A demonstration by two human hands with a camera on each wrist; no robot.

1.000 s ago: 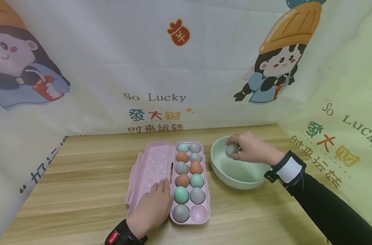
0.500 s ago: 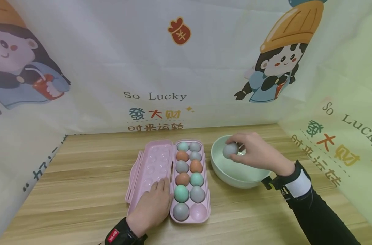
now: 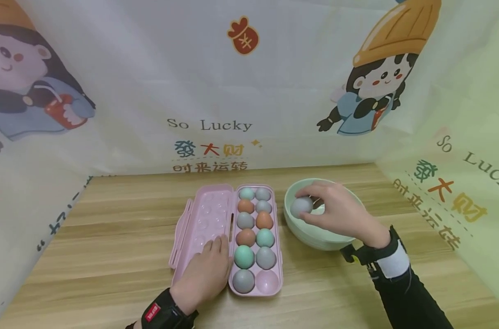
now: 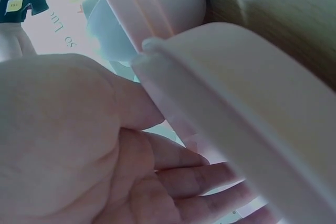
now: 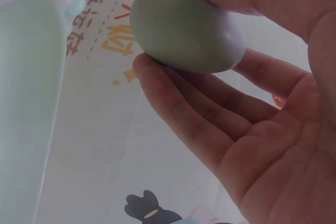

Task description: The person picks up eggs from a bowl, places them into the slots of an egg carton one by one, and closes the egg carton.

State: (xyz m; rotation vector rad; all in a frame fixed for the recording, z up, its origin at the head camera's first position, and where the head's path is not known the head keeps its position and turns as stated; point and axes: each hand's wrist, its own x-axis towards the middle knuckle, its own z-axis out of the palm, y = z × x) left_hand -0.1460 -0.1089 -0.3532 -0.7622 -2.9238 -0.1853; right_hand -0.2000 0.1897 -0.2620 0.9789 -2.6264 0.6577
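My right hand [image 3: 342,212] pinches a grey-green egg [image 3: 301,207] between thumb and fingertips, above the pale green bowl [image 3: 315,238]. The right wrist view shows the egg [image 5: 186,27] whole, lying on its side in the grip. A pink egg carton [image 3: 280,269] stands left of the bowl, its lid [image 3: 210,201] laid open. Grey, brown and green eggs fill its cups, except the near right cup [image 3: 268,282], which holds none. My left hand [image 3: 202,276] rests with extended fingers on the lid, near the hinge; the left wrist view shows the palm [image 4: 58,140] beside the lid's edge.
All of this stands on a wooden table [image 3: 122,246]. A printed cloth [image 3: 183,82] hangs behind it and along both sides. The bowl's far right part is hidden by my right hand.
My right hand has shifted slightly left with the egg, from over the bowl's middle toward its left rim. My left hand has stayed on the lid. The view has tilted slightly.
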